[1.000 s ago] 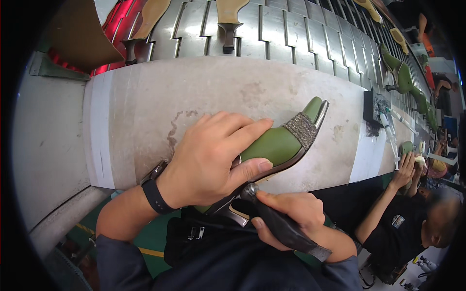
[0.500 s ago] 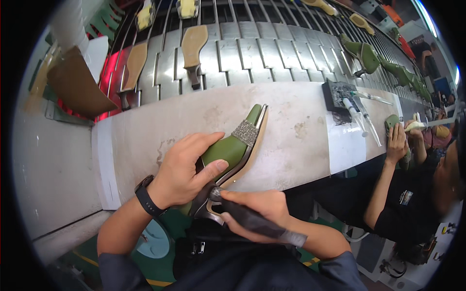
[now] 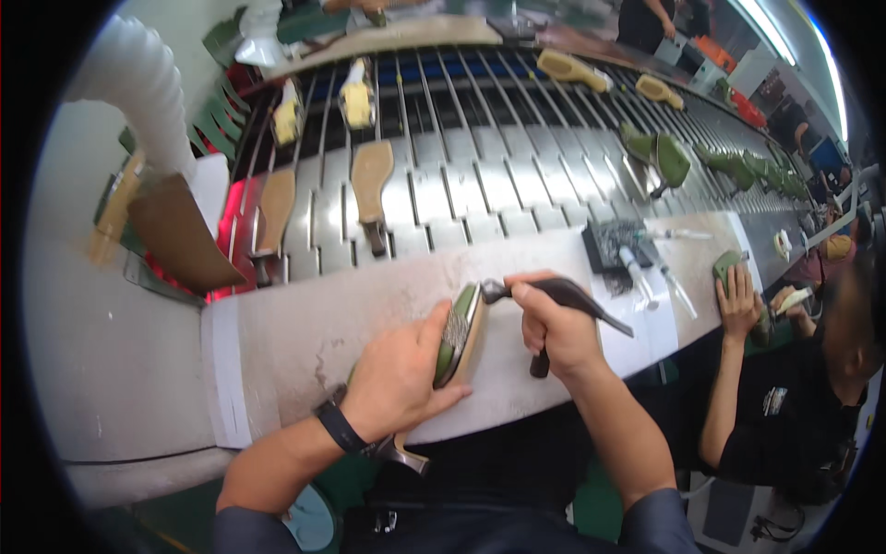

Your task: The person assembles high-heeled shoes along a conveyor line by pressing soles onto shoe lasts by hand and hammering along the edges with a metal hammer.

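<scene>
A green high-heeled shoe (image 3: 455, 334) with a glittery band lies on its side at the near edge of the worktable. My left hand (image 3: 397, 374) is wrapped over its upper and grips it; the heel sticks out below my wrist. In my closed right hand (image 3: 561, 332) is a pair of dark pincers (image 3: 581, 300), apparently lasting pincers, with a rounded metal head and two handles. That head touches or nearly touches the shoe's pointed toe, at the edge of the tan sole. My hand hides part of the handles.
Beyond the pale worktable (image 3: 295, 342) runs a slatted metal conveyor (image 3: 498, 175) carrying tan-soled shoes (image 3: 372, 175) and green shoes (image 3: 669, 159). A black box (image 3: 609, 245) and syringes (image 3: 637, 275) sit to the right. A co-worker's hand (image 3: 738, 300) holds another green shoe.
My right hand has moved the pincers from the heel end up to the shoe's toe. The shoe has rolled, and my left hand now covers more of it. The view has tilted up.
</scene>
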Demonstrator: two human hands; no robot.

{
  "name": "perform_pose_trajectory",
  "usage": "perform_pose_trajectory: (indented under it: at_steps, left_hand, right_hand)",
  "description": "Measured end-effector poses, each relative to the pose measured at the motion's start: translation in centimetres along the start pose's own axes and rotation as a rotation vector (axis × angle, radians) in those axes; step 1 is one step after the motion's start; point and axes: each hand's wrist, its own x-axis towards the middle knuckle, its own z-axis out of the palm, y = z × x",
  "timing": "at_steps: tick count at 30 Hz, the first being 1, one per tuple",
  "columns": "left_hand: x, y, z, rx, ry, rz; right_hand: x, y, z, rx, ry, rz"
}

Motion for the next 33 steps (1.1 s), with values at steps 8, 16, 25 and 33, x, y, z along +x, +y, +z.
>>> perform_pose_trajectory:
  at_steps: [8,16,25,33]
  left_hand:
    - [-0.8,-0.2,-3.6,-0.202,0.335,0.052]
    - [-0.4,4.4,-8.6,-0.564,0.301,0.255]
    - [-1.4,7.6,-5.6,-0.361,0.425,0.363]
    - [-4.3,8.1,-4.6,-0.291,0.461,0.421]
  right_hand:
    - [0.1,3.2,-1.4,0.027,0.053,0.047]
    - [-2.5,1.1,0.3,-0.333,0.001,-0.272]
    - [-13.9,-11.7,3.1,-0.468,-0.526,-0.738]
    - [-14.1,-13.0,4.5,-0.186,-0.439,-0.342]
